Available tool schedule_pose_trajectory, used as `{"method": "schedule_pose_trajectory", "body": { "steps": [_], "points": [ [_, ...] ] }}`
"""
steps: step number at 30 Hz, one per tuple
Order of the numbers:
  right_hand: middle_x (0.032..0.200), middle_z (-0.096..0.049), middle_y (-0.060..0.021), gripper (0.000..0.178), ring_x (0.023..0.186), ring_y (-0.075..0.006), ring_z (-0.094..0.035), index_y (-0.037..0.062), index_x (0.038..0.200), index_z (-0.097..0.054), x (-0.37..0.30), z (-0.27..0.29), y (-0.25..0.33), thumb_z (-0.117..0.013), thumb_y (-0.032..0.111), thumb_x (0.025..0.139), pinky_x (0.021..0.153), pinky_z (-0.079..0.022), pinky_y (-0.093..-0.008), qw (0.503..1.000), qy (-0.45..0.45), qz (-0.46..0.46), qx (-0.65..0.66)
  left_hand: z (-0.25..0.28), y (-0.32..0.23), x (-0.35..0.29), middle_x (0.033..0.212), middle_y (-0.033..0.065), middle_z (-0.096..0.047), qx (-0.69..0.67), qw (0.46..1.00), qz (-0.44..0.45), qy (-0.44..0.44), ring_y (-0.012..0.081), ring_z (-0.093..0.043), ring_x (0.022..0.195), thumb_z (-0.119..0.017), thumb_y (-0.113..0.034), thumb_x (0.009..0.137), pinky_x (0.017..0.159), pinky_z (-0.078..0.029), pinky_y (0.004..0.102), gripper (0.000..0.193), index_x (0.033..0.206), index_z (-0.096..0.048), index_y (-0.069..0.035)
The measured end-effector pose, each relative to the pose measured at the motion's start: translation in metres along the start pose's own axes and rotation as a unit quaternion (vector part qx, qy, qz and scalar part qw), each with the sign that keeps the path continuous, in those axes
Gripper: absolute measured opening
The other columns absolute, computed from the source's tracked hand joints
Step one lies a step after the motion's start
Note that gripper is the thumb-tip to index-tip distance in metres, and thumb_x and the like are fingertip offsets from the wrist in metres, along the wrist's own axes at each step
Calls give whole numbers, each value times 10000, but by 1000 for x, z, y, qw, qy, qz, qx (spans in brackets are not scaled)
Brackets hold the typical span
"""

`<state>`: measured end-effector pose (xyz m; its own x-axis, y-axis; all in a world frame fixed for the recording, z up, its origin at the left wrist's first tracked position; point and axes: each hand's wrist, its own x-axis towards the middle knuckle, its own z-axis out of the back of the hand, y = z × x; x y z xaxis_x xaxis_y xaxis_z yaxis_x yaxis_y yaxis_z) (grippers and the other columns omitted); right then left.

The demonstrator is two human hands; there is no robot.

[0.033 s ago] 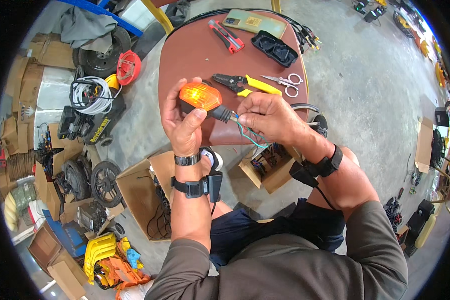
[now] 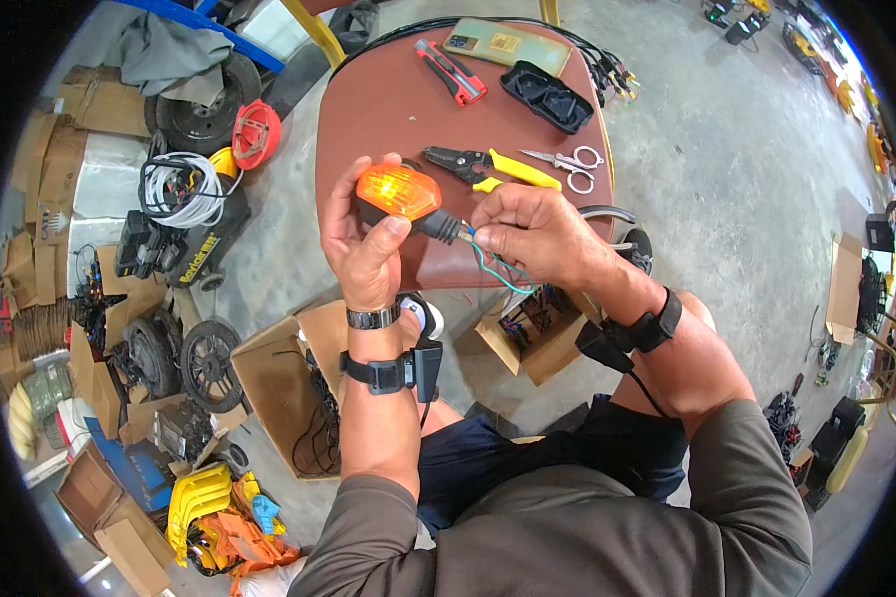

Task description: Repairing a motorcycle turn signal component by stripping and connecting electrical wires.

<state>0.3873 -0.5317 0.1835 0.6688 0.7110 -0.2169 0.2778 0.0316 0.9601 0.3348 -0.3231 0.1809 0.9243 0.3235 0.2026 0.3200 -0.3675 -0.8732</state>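
An orange turn signal light (image 2: 398,193) with a black stem sits in my left hand (image 2: 360,244), the fingers wrapped round its back and the thumb at its lower edge. Its lens glows bright yellow at one spot. At the end of the stem, my right hand (image 2: 528,234) pinches the thin wires (image 2: 492,267), which look green and blue; the fingertips partly hide them. Just beyond the right hand, yellow-handled wire strippers (image 2: 498,169) lie on the brown seat (image 2: 368,109). Small scissors (image 2: 572,165) rest to their right.
Farther back on the seat are a red utility knife (image 2: 452,73), a phone (image 2: 506,47) and a black plastic tray (image 2: 547,97). Below it stand open cardboard boxes (image 2: 269,398) with cables. Wheels (image 2: 212,366), a red helmet (image 2: 256,134) and coiled white cable (image 2: 182,189) crowd the left floor.
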Motion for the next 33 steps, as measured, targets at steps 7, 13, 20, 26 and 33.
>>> {"method": "schedule_pose_trajectory", "body": {
  "steps": [7,13,20,26,33],
  "points": [
    [849,-655,-19,254,740,-74,-605,-36,1124,-618,-2,2,8,-622,66,892,645,-501,-239,998,18,2,59,5,1,3,1285,237,-570,-15,999,-8,-28,288,-577,1172,-738,18,689,1043,-463,441,700,1342,-487,4],
    [854,-656,-10,273,753,-64,-598,-30,1131,-624,-3,-1,13,-621,57,872,647,-490,-227,996,32,-9,81,3,0,2,1343,253,-527,-24,999,-9,-25,333,-582,1184,-784,-70,724,1019,-492,448,752,1387,-435,-6],
    [850,-667,-14,236,735,-54,-597,-20,1089,-637,-2,-3,10,-632,59,867,625,-484,-224,998,-9,-9,64,3,10,4,1353,226,-522,-23,1000,13,5,346,-583,1180,-816,-105,719,997,-503,485,769,1379,-436,2],
    [856,-674,-27,224,737,-56,-599,-27,1082,-632,0,-4,3,-639,43,869,618,-481,-226,999,-25,6,46,-11,4,2,1351,223,-525,-18,998,7,52,332,-580,1177,-829,-138,720,925,-521,538,812,1410,-414,-28],
    [867,-675,-32,230,751,-61,-600,-12,1092,-634,-1,-8,0,-652,64,875,627,-483,-234,999,-13,49,-4,-12,2,2,1328,214,-532,-93,992,59,52,334,-618,1087,-804,-13,697,896,-546,497,883,1462,-367,-77]
  ]
}}
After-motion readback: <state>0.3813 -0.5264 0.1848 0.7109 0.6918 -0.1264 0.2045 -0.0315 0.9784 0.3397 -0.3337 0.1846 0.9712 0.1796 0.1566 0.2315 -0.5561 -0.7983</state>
